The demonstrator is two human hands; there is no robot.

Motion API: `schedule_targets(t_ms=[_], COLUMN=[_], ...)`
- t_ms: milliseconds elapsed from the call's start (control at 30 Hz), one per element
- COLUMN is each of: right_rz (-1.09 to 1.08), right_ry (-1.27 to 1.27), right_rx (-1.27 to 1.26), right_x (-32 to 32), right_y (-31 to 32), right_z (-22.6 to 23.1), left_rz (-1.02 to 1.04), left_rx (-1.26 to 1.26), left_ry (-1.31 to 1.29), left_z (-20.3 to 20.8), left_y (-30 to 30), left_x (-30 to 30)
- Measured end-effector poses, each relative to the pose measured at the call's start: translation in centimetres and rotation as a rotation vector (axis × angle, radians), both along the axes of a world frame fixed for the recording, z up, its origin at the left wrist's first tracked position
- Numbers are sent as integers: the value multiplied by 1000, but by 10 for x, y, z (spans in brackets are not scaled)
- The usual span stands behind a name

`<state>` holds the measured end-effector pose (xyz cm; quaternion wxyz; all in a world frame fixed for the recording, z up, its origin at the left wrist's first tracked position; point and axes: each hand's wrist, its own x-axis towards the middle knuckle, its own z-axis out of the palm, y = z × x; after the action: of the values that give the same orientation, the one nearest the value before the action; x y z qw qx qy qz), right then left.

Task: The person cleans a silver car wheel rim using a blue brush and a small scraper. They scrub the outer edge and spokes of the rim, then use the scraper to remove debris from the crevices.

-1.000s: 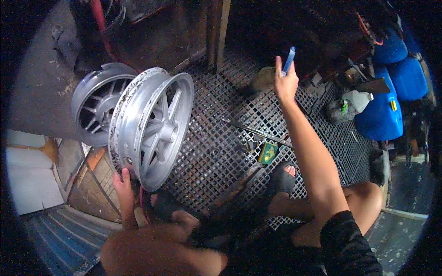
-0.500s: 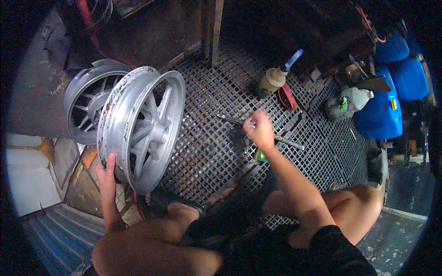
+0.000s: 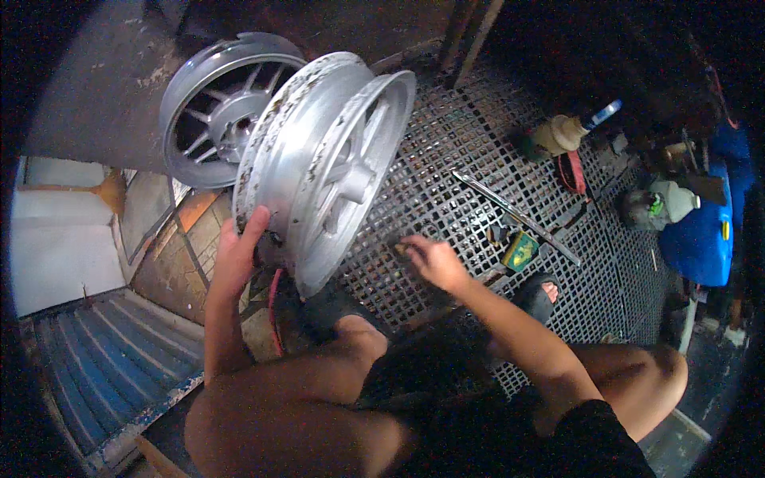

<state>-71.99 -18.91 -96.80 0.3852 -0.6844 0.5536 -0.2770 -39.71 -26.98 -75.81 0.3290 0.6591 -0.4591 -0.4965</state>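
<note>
A silver spoked wheel rim (image 3: 319, 135), its outer edges blotched with dark flaking patches, stands tilted on the left. My left hand (image 3: 239, 247) grips its near lower edge, thumb up on the outer face and the other fingers partly hidden behind. Right of the rim and apart from it, my right hand (image 3: 434, 263) is over the floor grating with its fingers pinched together. A small brownish thing shows at its fingertips, too small to name. Beyond this hand a long metal bar (image 3: 518, 217) lies on the grating, with a yellow-green sponge or packet (image 3: 520, 251) beside it.
A second silver rim (image 3: 195, 119) leans behind the first. Farther right are a pale container (image 3: 558, 135) with a blue-handled tool in it, a red object (image 3: 570, 171), a cloudy plastic jug (image 3: 669, 203) and a blue drum (image 3: 697, 247). A ridged blue-grey panel (image 3: 119, 366) lies at lower left.
My right hand has come away from the metal bar, back toward the rim; the bar stays on the grating. My left hand keeps its hold on the rim, which leans more. The view has shifted left.
</note>
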Motion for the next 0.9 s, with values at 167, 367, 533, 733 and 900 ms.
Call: schedule_targets(t_ms=[167,367,533,733,900], right_rz=[-209,-221,-82,18,166], right_ry=[-152,-2,122,-13,-246], right_rx=[-40,-365,-450,-404,-365], right_x=[59,73,69,93,113], right_y=[-45,-120,-120,-62,-15], right_z=[-9,-32,-48,-49,-7], left_rz=[11,65,199,255,127], left_rx=[-24,-63,-202,-136,-84], left_ry=[-45,-24,-4,-5,46], left_z=[-4,-10,-18,-32,-24], left_y=[-1,4,13,9,3], left_x=[1,1,-13,-12,-5])
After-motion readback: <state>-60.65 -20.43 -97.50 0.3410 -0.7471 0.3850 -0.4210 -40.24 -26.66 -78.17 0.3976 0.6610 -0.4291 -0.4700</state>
